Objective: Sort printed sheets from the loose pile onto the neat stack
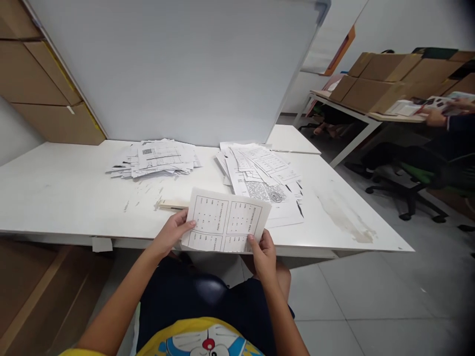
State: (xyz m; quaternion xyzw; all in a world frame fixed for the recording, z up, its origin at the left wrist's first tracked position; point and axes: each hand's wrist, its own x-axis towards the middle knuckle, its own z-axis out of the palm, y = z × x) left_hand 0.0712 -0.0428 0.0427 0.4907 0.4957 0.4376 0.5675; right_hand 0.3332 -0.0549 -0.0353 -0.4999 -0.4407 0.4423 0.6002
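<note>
I hold a printed sheet of paper (225,221) with four table blocks on it, just above the near edge of the white table (63,193). My left hand (171,232) grips its left edge, thumb on top. My right hand (262,252) pinches its lower right corner. Beyond the sheet lie two heaps of printed papers: a messy pile (156,158) at the back left and a spread pile (260,178) to the right. A thin pale strip (172,204) lies on the table just left of the held sheet.
A large white board (178,69) leans upright behind the table. Cardboard boxes (44,74) stand at the left. At the right, another table (371,116) carries boxes, and a seated person's hand (436,117) rests there near an office chair (419,188).
</note>
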